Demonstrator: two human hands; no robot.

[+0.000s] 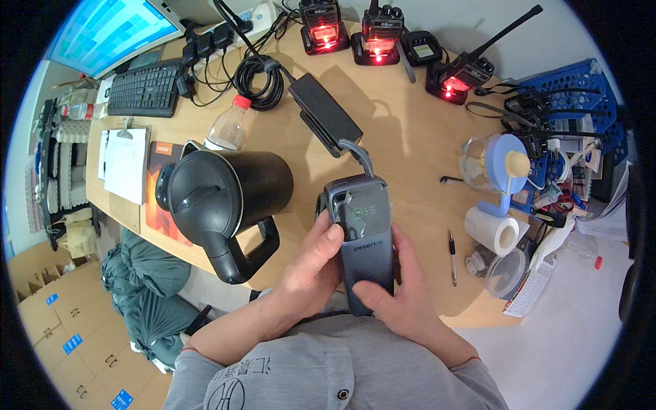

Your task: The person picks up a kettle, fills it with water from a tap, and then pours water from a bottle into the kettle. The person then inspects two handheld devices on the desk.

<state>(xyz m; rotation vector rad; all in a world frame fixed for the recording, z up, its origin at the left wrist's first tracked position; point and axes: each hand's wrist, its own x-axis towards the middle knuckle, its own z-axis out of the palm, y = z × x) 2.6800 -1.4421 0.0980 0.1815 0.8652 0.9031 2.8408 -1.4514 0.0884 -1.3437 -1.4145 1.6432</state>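
Observation:
A dark blue-grey Pisen power bank (366,266) is held upright between both hands, above the desk's front edge. Its glossy upper window shows a lit green ring. My left hand (312,266) grips the left side, thumb along the edge of the window. Around the lower right side is my right hand (400,287), its thumb across the front face. A thick grey cable (359,154) bends up from the top end towards a black power adapter (325,113) on the desk; the adapter's end hides where it leads.
Left of my hands stands a black electric kettle (230,200), near a plastic bottle (228,125). Several walkie-talkies (379,33) glow red in chargers at the back. To the right are a pen (452,259), a paper roll (489,230), a lidded jug (494,164) and a blue basket (569,82).

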